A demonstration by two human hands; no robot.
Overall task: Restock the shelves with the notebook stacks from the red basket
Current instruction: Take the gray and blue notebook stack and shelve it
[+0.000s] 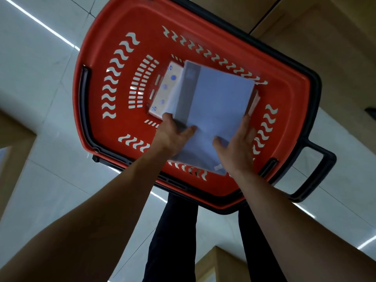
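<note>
a: notebook stacks? first the big items. pale tiled floor [40, 98], glossy, with bright light streaks. wooden shelving [317, 37] at the upper right, more wood at the left edge and bottom right.

b: and the red basket [114, 127]?

a: sits on the floor, seen from straight above. perforated walls, black rim band, black pull handle [313, 174] sticking out on the right side. person's dark trouser legs [173, 231] show just below it.

b: contents, next size down.

a: blue notebook stack [215, 106] on top, pale blue cover with a grey strip along its left edge, wrapped in clear film (glare on the near corner). it sits tilted over the middle of the basket, near edge reaching out above the basket's near wall. under it, a patterned notebook stack [162, 92], pale cover with blue dots and swirls, lying on the basket bottom, half hidden. a reddish edge of another item peeks out at the right; cannot tell what.

b: hands?

a: both bare forearms reach down. left hand [173, 133] clamps the near left corner of the blue notebook stack, thumb on top, fingers tucked underneath, out of sight. right hand [238, 143] clasps the near right edge, thumb flat on the cover, fingers curled round the side.

b: lifted clear?

a: cannot tell whether it rests on the pile below.
</note>
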